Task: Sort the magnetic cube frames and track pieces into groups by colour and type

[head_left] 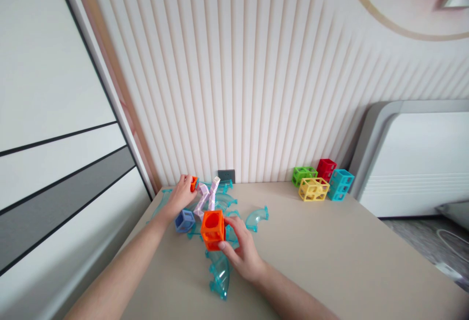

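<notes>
My right hand point(245, 251) grips an orange open-frame block point(212, 232) by its right side, in front of the pile. Farther back on the left, my left hand point(181, 194) has its fingers closed around a smaller-looking orange block point(193, 184), partly hidden by the fingers. Between the hands lie jointed pale purple pieces point(205, 200), bent in zigzags. A blue-violet open block point(184, 221) sits just below my left hand. Clear teal curved track pieces point(220, 273) spread around and under these things, one point(257, 218) lying apart on the right.
At the back right of the table point(286, 261) stand a green block point(304, 175), a red block point(325, 169), a yellow block point(314, 190) and a teal block point(340, 184). A ribbed wall point(234, 75) with a dark socket point(226, 176) borders the back; a white cabinet point(54, 115) stands left.
</notes>
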`<state>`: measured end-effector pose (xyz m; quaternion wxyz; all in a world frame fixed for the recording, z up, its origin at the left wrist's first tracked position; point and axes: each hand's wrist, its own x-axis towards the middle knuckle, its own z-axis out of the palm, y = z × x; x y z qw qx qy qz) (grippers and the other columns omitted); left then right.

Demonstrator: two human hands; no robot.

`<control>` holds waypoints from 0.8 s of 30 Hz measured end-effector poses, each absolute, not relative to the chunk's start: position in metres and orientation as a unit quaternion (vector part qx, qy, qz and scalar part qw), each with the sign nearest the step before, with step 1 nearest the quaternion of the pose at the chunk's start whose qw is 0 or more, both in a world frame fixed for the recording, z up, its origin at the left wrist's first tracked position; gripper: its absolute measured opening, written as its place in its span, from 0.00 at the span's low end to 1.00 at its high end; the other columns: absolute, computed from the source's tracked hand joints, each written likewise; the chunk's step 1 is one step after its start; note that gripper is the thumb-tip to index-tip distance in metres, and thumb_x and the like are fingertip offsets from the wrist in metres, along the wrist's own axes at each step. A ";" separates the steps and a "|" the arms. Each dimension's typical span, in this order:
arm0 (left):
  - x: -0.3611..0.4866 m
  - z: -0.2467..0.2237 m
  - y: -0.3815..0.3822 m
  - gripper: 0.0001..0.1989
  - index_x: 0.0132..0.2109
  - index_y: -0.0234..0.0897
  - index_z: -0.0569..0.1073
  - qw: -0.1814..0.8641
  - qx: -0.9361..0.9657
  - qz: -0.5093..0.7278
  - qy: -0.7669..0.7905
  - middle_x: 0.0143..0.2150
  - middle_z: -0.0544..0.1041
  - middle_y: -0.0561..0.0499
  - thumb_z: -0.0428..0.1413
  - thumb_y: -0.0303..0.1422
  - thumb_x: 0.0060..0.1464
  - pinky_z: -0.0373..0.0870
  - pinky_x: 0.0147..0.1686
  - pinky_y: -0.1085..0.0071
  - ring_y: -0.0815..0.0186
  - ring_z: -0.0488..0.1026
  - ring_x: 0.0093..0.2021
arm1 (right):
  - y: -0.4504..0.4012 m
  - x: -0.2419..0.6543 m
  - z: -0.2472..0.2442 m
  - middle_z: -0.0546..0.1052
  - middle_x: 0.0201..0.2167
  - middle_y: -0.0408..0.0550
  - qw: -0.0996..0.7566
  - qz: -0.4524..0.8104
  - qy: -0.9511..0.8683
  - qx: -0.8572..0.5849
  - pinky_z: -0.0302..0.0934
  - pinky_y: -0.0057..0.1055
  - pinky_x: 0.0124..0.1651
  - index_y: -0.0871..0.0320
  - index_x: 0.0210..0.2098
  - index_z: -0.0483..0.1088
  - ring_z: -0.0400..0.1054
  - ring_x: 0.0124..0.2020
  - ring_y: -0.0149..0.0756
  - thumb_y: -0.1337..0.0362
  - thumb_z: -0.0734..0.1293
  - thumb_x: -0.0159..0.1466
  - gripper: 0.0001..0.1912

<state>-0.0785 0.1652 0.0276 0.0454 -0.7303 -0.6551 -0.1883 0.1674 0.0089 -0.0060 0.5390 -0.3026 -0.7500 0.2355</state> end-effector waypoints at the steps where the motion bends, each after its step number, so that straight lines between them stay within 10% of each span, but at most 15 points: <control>1: -0.079 0.028 0.165 0.09 0.47 0.40 0.65 0.052 -0.732 -0.189 -0.653 0.51 0.70 0.45 0.54 0.35 0.62 0.69 0.46 0.65 0.57 0.75 0.47 | 0.009 0.167 -0.005 0.75 0.49 0.51 0.539 0.235 -0.751 -0.302 0.65 0.38 0.53 0.49 0.62 0.63 0.70 0.48 0.44 0.51 0.63 0.70 0.23; 24: -0.079 0.042 0.155 0.04 0.39 0.40 0.70 0.109 -0.732 -0.186 -0.646 0.46 0.74 0.48 0.55 0.35 0.61 0.64 0.34 0.69 0.59 0.75 0.43 | 0.008 0.167 -0.005 0.75 0.49 0.53 0.515 0.227 -0.765 -0.312 0.65 0.40 0.54 0.52 0.60 0.64 0.70 0.50 0.45 0.51 0.64 0.69 0.22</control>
